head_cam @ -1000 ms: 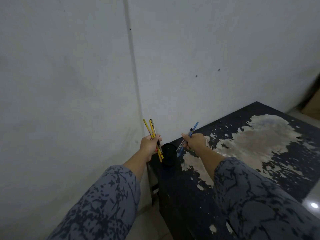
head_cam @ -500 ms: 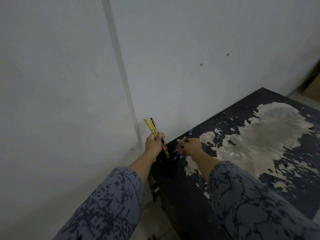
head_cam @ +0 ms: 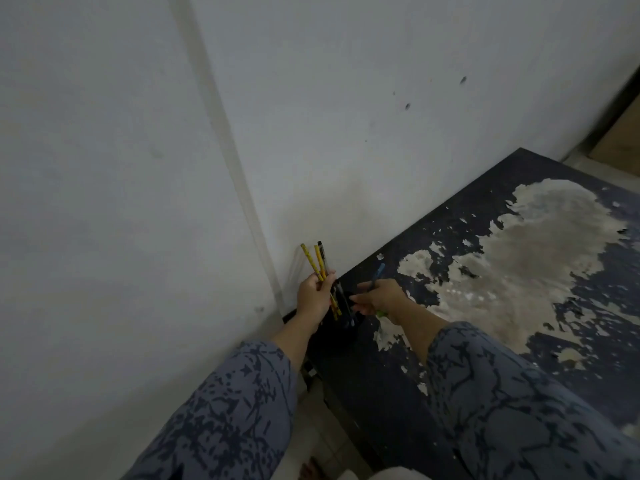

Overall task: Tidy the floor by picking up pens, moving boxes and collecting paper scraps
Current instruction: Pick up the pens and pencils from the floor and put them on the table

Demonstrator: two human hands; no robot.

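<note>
Dim, flat, greyish indoor light, soft overall focus, motion blur and wide-angle bending toward the edges.

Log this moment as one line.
left hand: grips yellow pens | right hand: holds blue pen | over black holder, table corner

Both arms wear loose long sleeves of soft grey-blue fabric printed with dark navy branching, crackle-like blotches. The left sleeve [head_cam: 235,414] fills the lower middle of the frame and ends in a plain open cuff partway along the forearm. The right sleeve [head_cam: 512,403] spreads wide across the lower right, its print showing longer vein-like lines. Beyond the cuffs, forearms and both hands are bare, without rings, watch or bands.
</note>
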